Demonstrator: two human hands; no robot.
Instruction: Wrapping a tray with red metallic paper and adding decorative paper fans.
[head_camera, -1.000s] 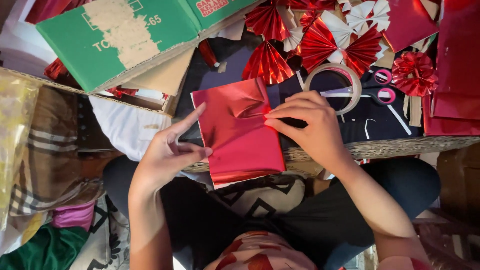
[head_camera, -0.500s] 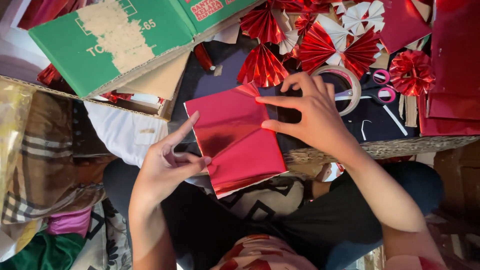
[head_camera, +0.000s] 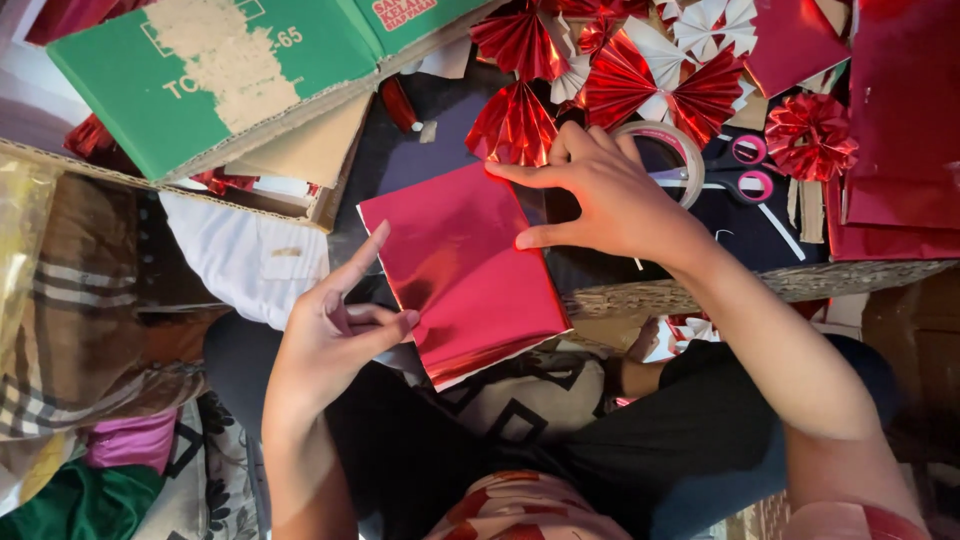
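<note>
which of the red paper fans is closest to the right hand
The folded red foil fan just above the flat red foil sheet: its lower edge almost meets the right hand fingertips. The other fans sit farther up, near the top edge.

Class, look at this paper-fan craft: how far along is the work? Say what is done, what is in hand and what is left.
Done: several folded red fans and a rosette lie on the table. In hand: a red foil sheet, smooth with no pleats yet; the left hand pinches its near edge and the right hand presses its far edge. Left: pleating this sheet; more red sheets lie at the right, unfolded.
</note>
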